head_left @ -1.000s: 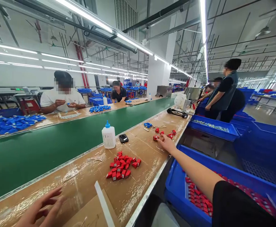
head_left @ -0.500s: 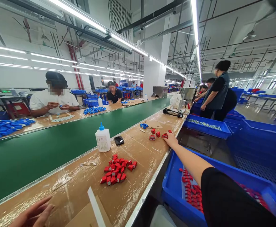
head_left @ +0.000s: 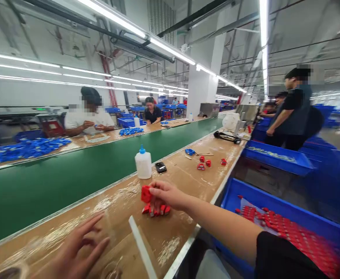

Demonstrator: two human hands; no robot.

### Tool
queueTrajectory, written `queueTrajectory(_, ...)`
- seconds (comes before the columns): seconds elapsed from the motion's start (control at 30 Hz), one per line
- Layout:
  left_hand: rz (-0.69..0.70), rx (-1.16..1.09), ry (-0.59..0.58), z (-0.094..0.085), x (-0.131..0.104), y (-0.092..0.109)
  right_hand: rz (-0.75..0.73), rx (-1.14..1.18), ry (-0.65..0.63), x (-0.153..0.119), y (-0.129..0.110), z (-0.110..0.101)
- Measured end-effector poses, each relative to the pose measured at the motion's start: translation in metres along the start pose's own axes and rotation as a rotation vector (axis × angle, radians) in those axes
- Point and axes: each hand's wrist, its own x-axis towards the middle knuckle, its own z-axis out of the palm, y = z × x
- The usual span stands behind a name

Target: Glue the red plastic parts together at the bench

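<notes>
My right hand point(head_left: 168, 195) reaches across the worktable above the heap of small red plastic blocks point(head_left: 158, 211), partly hiding it. Between its thumb and fingers is a red plastic part point(head_left: 145, 193), bigger than the blocks and with a hollow in its face. At the lower left hovers my left hand point(head_left: 79, 244), empty, fingers apart and slightly blurred. A white strip point(head_left: 142, 248) lies on brown cardboard between the two arms. Farther along the table sit several red parts point(head_left: 201, 166) beside a blue part point(head_left: 190, 152).
A white bottle with a blue cap point(head_left: 143, 164) and a black phone-like object point(head_left: 160, 167) stand by the green conveyor belt point(head_left: 100, 170). A blue crate point(head_left: 230, 190) with rows of red parts is on my right. Co-workers sit across the belt; others stand at right.
My right hand has come back from the far red parts to the heap, now carrying a red part. My left hand has risen and moved right. The view has turned left.
</notes>
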Motion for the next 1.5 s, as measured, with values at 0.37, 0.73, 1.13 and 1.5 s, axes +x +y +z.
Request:
queueTrajectory(0.37,-0.218,-0.124,-0.03,-0.013,0.008,0.026,0.107,0.323,-0.451,0.085,0.028,0.107)
queueTrajectory(0.73,-0.127,0.018,-0.08,-0.016,0.011,0.032,0.119,0.005,-0.401,0.077,0.036,0.099)
queueTrajectory(1.13,-0.159,-0.201,-0.124,-0.021,0.011,0.04,0.137,0.263,-0.478,0.071,0.041,0.106)
queueTrajectory(1.5,-0.172,-0.254,-0.159,-0.022,0.01,0.036,0.138,0.32,-0.487,0.072,0.049,0.108)
